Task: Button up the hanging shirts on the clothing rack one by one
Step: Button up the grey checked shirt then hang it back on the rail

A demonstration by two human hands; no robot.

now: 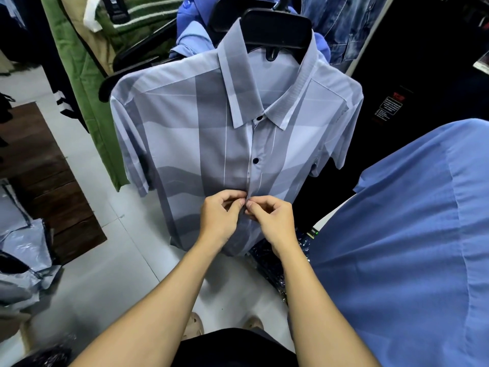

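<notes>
Hands: left hand [219, 213] and right hand [272, 218] both curled, fingertips pinching the placket of the striped shirt [185, 144] where its two edges meet; the button between them is hidden from me
Item location: hangs facing me on a black hanger [277, 30] on the rack; top button [259, 118] and second button [256, 160] look fastened
Step, as I judge it: third button in hand; lower front still to close
Handling: thin, light, soft cloth; I expect it to swing and slip; buttons small and smooth
Where to hold: I would pinch each placket edge just beside the buttonhole
Neighbour: blue shirt [402, 234] at my right
</notes>
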